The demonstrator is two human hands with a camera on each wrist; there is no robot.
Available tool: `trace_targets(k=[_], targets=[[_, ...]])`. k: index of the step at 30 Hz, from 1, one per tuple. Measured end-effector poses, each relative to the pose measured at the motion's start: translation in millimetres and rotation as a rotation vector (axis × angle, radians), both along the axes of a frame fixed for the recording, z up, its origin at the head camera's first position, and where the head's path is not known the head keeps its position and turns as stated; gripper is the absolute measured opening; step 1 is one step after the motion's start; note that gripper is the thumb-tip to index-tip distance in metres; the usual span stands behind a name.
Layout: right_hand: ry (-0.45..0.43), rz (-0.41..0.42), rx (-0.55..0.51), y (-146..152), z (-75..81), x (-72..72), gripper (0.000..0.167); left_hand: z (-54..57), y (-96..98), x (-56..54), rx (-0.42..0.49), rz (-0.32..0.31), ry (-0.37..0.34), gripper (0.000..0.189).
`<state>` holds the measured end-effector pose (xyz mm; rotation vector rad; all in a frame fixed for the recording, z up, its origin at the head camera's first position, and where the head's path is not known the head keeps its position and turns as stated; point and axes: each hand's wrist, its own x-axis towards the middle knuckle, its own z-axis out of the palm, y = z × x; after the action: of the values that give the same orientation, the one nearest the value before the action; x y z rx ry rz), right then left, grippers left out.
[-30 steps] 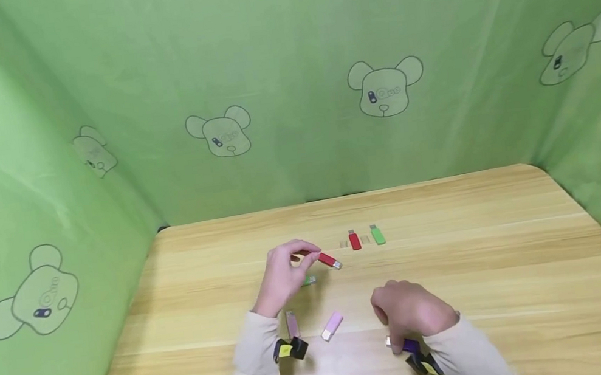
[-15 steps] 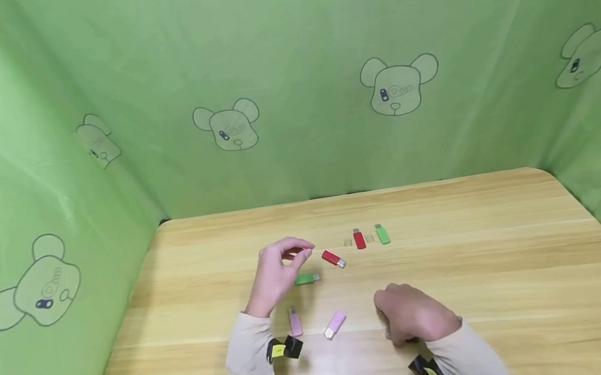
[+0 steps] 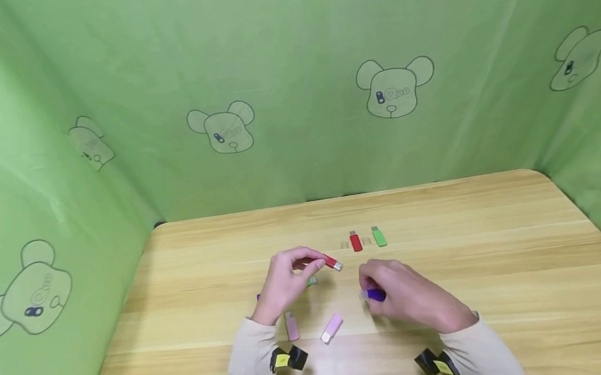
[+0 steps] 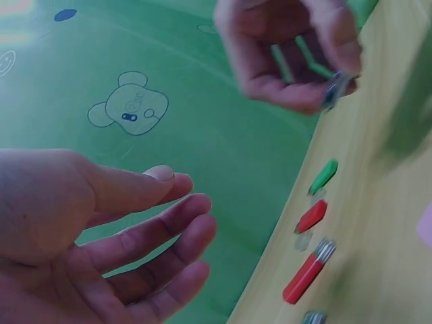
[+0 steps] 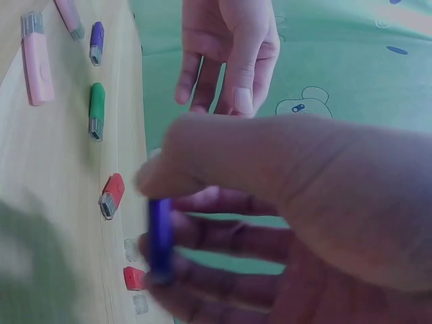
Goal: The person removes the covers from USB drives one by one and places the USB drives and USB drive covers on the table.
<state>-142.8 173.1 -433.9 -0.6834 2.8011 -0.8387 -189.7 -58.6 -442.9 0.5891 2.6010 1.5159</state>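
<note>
My right hand (image 3: pixel 407 292) grips a purple USB stick (image 3: pixel 376 295) between thumb and fingers, held over the middle of the table. In the right wrist view the purple stick is blurred, upright under the thumb. My left hand (image 3: pixel 290 277) holds nothing; its fingers are loosely bent, with thumb and index fingertips close together. A red USB stick (image 4: pixel 305 277) lies on the table near it, overlapped by those fingertips in the head view. Under the left hand lies a green USB stick (image 5: pixel 96 111), partly hidden in the head view.
Farther back, a red stick (image 3: pixel 356 242) and a green stick (image 3: pixel 379 236) lie side by side, with clear caps (image 3: pixel 344 245) near them. Two pink sticks (image 3: pixel 331 329) lie nearer me. Another purple stick (image 5: pixel 96 44) is mostly hidden behind the left wrist in the head view. Green cloth surrounds the table.
My right hand has picked up the purple stick from the table's front right and moved it away from me. The left hand has shifted slightly toward the near red stick.
</note>
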Motion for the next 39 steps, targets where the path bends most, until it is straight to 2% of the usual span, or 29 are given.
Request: trace_targets(k=[4,8,14,19,22,25,30,39], targets=[[0.102,-0.025,-0.026,-2,1.2,-2.9,0.020,-2.6,6.0,1.7,0.048,-0.051,-0.021,0.016],[0.216,-0.028,-0.112,-4,1.5,-5.1,0.019,-5.1,10.4,3.7,0.089,-0.088,-0.063,0.016],[0.379,-0.022,-0.248,-8,1.9,-7.0,0.020,-7.1,15.2,5.0,0.226,-0.121,-0.212,0.019],[0.476,-0.026,-0.269,-11,2.5,-7.9,0.019,-6.2,19.9,6.1,0.378,-0.118,-0.310,0.021],[0.519,-0.020,-0.266,-12,2.9,-8.4,0.020,-5.9,21.6,6.3,0.453,-0.086,-0.338,0.021],[0.567,-0.013,-0.249,-14,3.1,-8.7,0.022,-5.2,22.5,6.8,0.479,-0.045,-0.344,0.022],[0.631,0.002,-0.249,-15,3.2,-9.0,0.024,-3.3,21.0,7.0,0.449,-0.011,-0.310,0.022],[0.620,0.028,-0.251,-13,5.0,-8.8,0.026,-2.1,17.7,6.9,0.447,-0.006,-0.299,0.023]])
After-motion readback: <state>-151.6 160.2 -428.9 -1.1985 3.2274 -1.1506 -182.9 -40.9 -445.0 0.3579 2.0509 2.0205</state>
